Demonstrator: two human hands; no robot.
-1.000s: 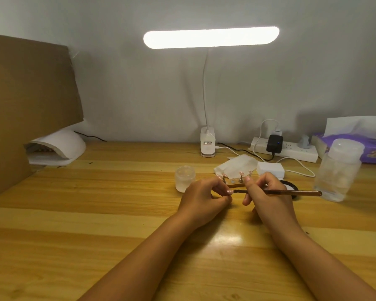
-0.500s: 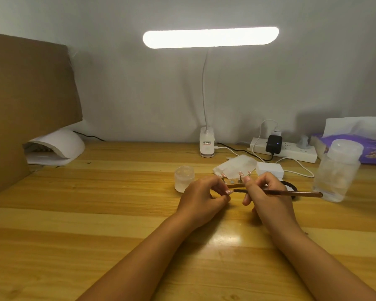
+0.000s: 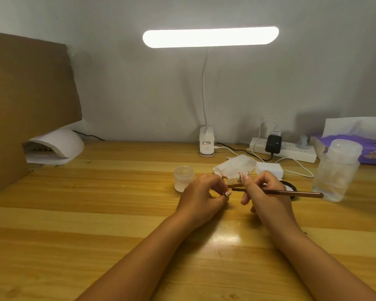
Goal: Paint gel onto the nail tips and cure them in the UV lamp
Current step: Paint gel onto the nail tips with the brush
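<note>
On the wooden desk (image 3: 96,213), just in front of the clip-on desk lamp (image 3: 207,146), we find the two hands close together but not touching. The left hand (image 3: 201,195) is curled, its thumb and forefinger pinching a single nail tip (image 3: 227,194). The right hand (image 3: 267,192) is closed round a brush (image 3: 300,194), held like a pen. Its handle runs out to the right and its dark end points at the pinched piece. The brush end sits just beside the nail tip; whether the bristles touch it we cannot tell.

Behind the fingers, more nail tips stand on a small rack (image 3: 240,173), with a frosted jar (image 3: 183,178) near the left hand. The UV lamp (image 3: 57,146) waits at the far left, well apart from the work.

We judge the painting step to be under way, and several things could spoil it:

- **Slipping.** The pinch covers very little of a small, smooth piece, so pressure from the brush could twist it or flick it out of the fingers.
- **Smearing.** Too much gel could run to the edge and onto the fingertips.
- **Knocking the bottle.** The end of the handle lies near the clear bottle (image 3: 336,170), so a wide stroke or a reach for more gel could knock it.
- **The carry.** The lamp is well across the desk, and a wet coat could be smudged by a shifting grip or pick up dust on the way.
</note>
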